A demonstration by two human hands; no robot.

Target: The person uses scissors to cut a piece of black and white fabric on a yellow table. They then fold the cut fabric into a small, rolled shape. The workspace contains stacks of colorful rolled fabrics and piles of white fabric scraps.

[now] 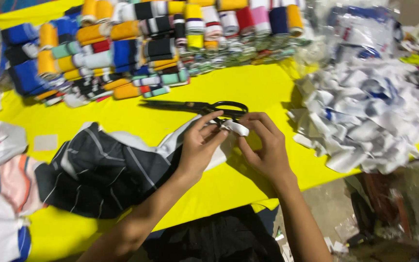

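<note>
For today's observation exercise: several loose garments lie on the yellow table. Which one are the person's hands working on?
The dark grey striped garment with a white collar area: the left hand and right hand pinch its small white tag. The pink and white garments lie untouched.

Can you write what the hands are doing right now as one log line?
left hand: pinching white tag | right hand: pinching white tag | scissors: lying on yellow table, untouched | striped garment: under left hand

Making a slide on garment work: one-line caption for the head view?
Both hands, left hand and right hand, pinch a small white label beside black scissors on a yellow table.
</note>
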